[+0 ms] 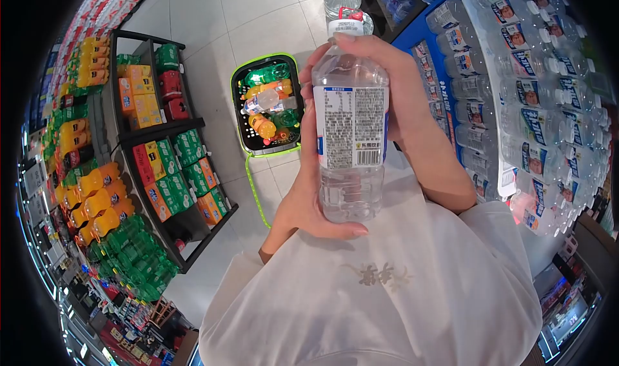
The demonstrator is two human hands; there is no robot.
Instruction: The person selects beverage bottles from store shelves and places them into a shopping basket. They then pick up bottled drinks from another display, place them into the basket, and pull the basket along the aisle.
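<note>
A large clear plastic bottle (352,127) with a white label, small print and a barcode stands upright in front of my chest, its white cap at the top. My left hand (309,192) is wrapped round its left side and lower part, thumb across near the base. Around the upper right side and neck, my right hand (393,76) grips the same bottle. Beyond it on the floor sits a black basket (236,108) with a green rim, holding several orange, green and clear bottles.
Shelves (158,134) of boxed drinks and orange and green bottles run along the left. On the right, a blue rack (445,76) holds many clear bottles. Large water jugs (338,0) stand at the top. A green strap (253,188) trails from the basket across the tiles.
</note>
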